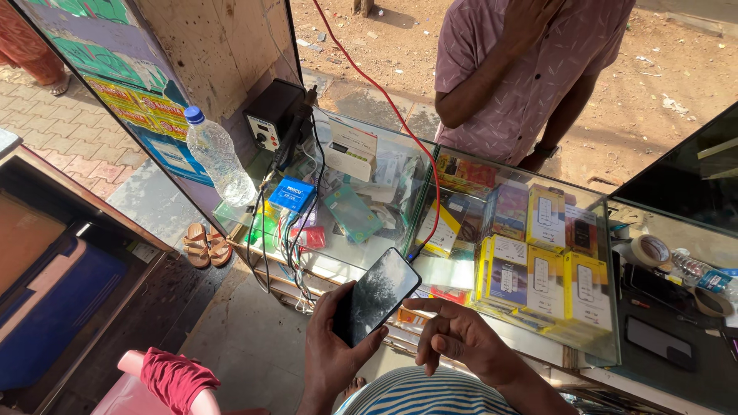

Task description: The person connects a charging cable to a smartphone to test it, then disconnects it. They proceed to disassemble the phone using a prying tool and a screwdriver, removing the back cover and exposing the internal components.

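Note:
My left hand (332, 350) grips a black smartphone (378, 295) by its lower end, screen up and tilted, just in front of the glass display counter (400, 230). My right hand (455, 334) hovers beside the phone with its index finger stretched toward the screen's lower right edge, holding nothing. Whether the fingertip touches the phone is unclear. My striped shirt shows at the bottom edge.
A person in a patterned pink shirt (523, 69) stands behind the counter. On the glass sit a water bottle (219, 157), a black power unit (270, 123), cables and a blue box (291, 194). Yellow boxed goods (546, 269) fill the case. Tape rolls (652, 250) lie right.

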